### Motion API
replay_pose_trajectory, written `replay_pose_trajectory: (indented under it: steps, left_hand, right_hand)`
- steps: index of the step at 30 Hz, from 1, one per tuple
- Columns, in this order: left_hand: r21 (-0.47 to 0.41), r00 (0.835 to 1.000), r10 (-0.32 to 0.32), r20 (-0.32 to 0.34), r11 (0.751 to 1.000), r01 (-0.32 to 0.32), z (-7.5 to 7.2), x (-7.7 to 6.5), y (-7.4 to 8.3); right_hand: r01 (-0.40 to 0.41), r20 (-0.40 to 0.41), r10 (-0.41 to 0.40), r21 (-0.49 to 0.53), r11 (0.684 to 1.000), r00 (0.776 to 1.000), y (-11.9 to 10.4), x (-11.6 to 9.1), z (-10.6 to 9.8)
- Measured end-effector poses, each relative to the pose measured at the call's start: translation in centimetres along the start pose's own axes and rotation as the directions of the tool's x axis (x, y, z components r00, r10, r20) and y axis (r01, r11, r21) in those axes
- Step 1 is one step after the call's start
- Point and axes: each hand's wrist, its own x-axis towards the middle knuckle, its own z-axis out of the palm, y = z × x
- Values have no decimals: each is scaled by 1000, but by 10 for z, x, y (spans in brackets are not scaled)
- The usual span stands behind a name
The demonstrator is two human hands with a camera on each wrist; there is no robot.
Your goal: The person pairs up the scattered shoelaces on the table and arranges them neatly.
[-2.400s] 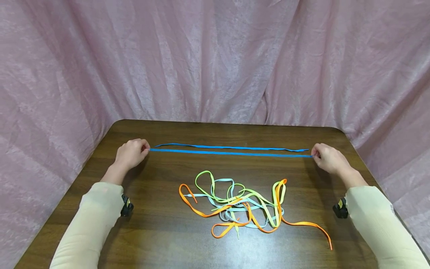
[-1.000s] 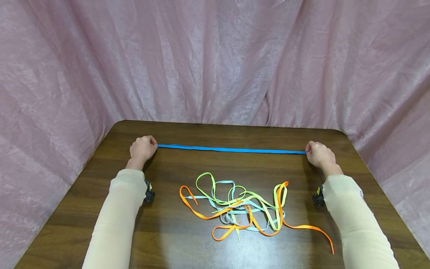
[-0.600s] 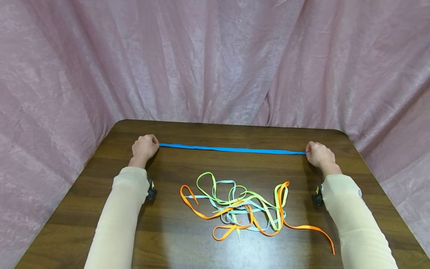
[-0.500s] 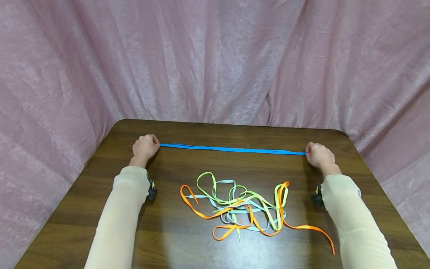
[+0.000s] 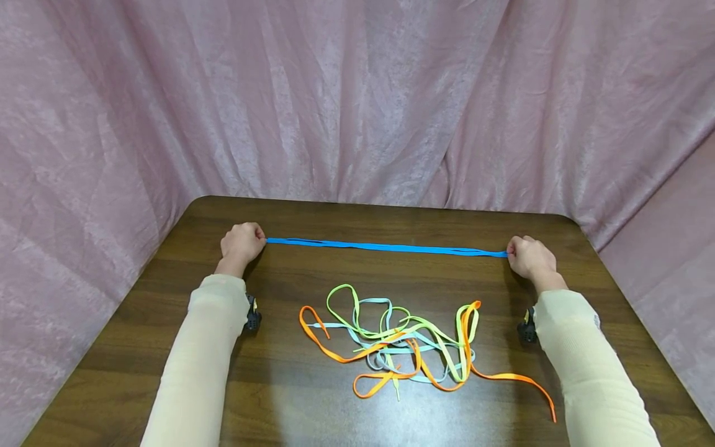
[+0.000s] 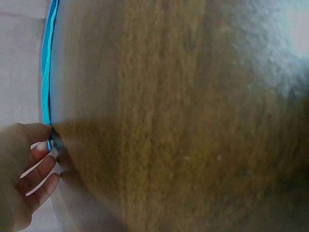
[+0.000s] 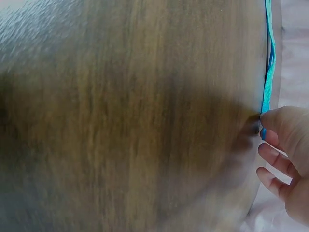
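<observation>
Two flat, bright blue shoelaces [image 5: 385, 247] run nearly straight, side by side, across the far part of the dark wood-grain table [image 5: 139, 347], and from my remote seat they read almost as one ribbon. Narrow slits show between the strands toward both ends (my wrist feeds turn them turquoise, so I trust the head camera for colour). At one end my left hand [image 5: 240, 243] is pinching blue lace between thumb and finger, with the other fingers bent and apart from it; at the opposite end my right hand [image 5: 533, 257] mirrors that pinch. On each wrist feed a short tip pokes out past the thumb, though I cannot tell whether either pinch catches both strands. My forearms reach forward in cream sleeves [image 5: 192, 366], well apart. Between them, nearer me, an orange shoelace [image 5: 514, 376], a lime shoelace [image 5: 427, 324] and a pale blue shoelace [image 5: 375, 300] lie in a loose tangle. Just over two seconds ago, the blue lace between my hands was clearly apart from the other one, on its near side; now the two lie together. Both hands have also come inward and slightly farther from me, while the tangle keeps its shape.
</observation>
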Motion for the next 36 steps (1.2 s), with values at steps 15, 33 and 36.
replay_pose_trajectory:
  steps: [15, 33, 36]
  left_hand:
    - [26, 997, 74, 2, 997, -74, -4, -5, -5]
    - [27, 963, 261, 63, 964, -263, -20, -27, 30]
    - [34, 949, 307, 72, 950, -310, -20, -33, 37]
  right_hand:
    - [47, 20, -46, -22, 999, 999, 1, -9, -4]
    - [267, -23, -268, -31, 963, 963, -43, -29, -24]
    - [336, -84, -338, -43, 941, 937, -54, -35, -24]
